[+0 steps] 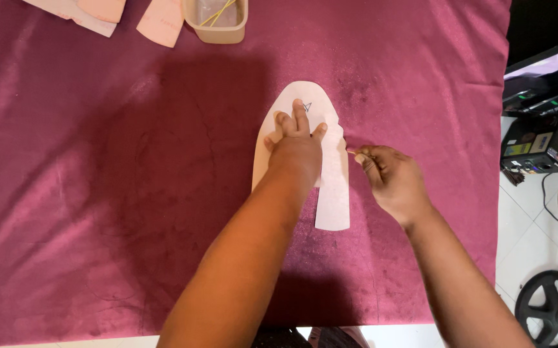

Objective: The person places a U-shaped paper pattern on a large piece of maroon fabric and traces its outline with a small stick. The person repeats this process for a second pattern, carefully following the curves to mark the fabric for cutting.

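Mid-frame on the maroon cloth [98,193], left hand [297,145] lay flat, fingers spread, pressing one cream sole-shaped cutout [285,103] with one white paper strip [332,193] overlapping its right edge. Right hand [391,177], just right of the strip, was pinched closed on one thin stick [350,152] touching that edge. Top left: three pink cutouts [161,22], one beige tub [217,26] holding several sticks.

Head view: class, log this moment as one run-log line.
left hand: flat, pressing sole-shaped card | right hand: pinching thin stick at white paper piece edge | surface: maroon cloth
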A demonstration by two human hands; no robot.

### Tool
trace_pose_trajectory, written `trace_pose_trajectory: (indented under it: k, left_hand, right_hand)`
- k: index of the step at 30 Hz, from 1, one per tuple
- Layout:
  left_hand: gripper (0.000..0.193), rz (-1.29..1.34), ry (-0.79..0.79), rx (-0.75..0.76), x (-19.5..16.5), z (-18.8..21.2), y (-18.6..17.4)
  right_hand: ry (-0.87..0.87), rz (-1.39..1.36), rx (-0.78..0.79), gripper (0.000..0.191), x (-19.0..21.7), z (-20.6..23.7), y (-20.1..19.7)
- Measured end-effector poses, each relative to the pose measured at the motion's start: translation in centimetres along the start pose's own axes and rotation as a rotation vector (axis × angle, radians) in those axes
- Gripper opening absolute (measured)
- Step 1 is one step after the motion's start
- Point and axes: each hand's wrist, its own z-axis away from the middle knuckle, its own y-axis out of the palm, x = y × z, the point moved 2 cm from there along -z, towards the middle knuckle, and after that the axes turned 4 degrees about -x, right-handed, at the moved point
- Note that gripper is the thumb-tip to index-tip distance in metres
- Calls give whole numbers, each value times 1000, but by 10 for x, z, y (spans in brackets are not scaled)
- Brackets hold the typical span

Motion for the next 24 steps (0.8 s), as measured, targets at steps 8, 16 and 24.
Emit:
trace_pose_trajectory:
  k: [8, 16, 24]
  left_hand:
    - [119, -3, 22, -128, -7, 10, 5]
    - [118, 18, 23, -151, -7, 13, 7]
    - [131, -77, 43, -90, -7, 14, 3]
  right_hand:
    - [46, 50, 45, 24, -4, -4, 1]
    - [87, 26, 26, 22, 3, -49, 5]
    - [-83, 12, -16, 21, 2, -32, 6]
